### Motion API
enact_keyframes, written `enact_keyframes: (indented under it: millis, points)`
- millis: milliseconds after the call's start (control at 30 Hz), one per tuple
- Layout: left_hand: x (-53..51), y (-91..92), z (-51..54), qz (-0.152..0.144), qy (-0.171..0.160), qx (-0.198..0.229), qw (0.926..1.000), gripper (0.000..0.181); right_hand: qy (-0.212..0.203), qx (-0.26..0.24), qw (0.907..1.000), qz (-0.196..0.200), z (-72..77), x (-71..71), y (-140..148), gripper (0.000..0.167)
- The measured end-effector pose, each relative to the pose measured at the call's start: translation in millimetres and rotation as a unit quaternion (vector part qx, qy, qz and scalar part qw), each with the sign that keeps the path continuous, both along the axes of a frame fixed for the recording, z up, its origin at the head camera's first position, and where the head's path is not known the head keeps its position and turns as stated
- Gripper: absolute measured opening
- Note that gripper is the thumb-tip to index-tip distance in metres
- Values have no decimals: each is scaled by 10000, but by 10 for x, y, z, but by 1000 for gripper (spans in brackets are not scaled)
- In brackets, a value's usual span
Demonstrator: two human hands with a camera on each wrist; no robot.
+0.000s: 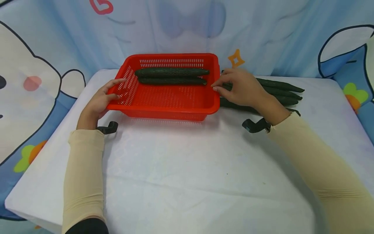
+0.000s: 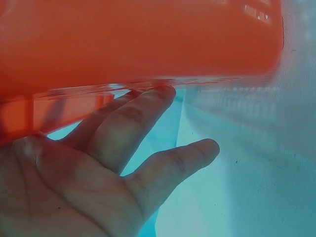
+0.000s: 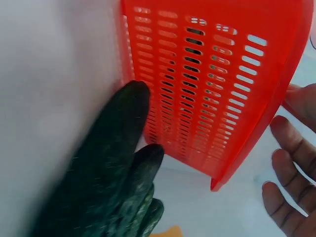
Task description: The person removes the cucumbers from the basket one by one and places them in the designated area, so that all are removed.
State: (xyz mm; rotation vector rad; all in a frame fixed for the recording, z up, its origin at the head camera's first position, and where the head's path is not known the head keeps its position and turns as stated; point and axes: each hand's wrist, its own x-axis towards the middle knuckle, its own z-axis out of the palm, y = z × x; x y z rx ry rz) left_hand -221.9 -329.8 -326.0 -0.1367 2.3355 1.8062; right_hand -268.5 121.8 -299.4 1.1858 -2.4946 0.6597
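Note:
A red plastic basket [image 1: 169, 109] with slotted walls is held at its two ends. My left hand [image 1: 97, 97] grips the left end, with fingertips over the rim; in the left wrist view its fingers [image 2: 133, 123] lie against the basket's outside. At the right end my right hand [image 1: 243, 86] pinches the rim between thumb and index finger, while its other fingers [image 3: 291, 168] stay off the basket. Two dark green cucumbers [image 1: 172, 71] lie side by side along the basket's back. Several more cucumbers [image 1: 280, 85] lie on the table, partly behind the right hand.
The table [image 1: 181, 169] has a white cloth. Behind it hangs a blue printed curtain [image 1: 187, 29]. Black wrist mounts [image 1: 108, 127] stick out from both sleeves. In the right wrist view, cucumbers [image 3: 113, 143] lie close beside the basket wall.

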Motion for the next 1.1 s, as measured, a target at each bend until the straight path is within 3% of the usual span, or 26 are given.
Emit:
enact_keyframes:
  millis: [133, 367, 533, 767, 900, 1100]
  points:
    - [-5, -16, -13, -9, 22, -41, 10000, 56, -48, 145, 9999, 64, 45, -146, -158, 16]
    - [-17, 9, -34, -12, -4, -64, 10000, 58, 81, 1025, 9946, -108, 53, -376, -381, 18]
    - [-17, 5, -26, 0, 13, -103, 9999, 57, -547, 1380, 9885, -295, 89, -499, -520, 22]
    - [-15, -14, -10, -45, 23, 43, 10000, 56, -1372, 1464, 9761, -841, 120, -658, -645, 38]
    - [-15, -21, -16, -115, 22, 50, 9999, 55, -1400, 1674, 9709, -984, 115, -710, -700, 43]
    - [-15, -18, -10, -118, 42, -1, 9999, 55, -1082, 2075, 9647, -1206, 77, -739, -820, 45]
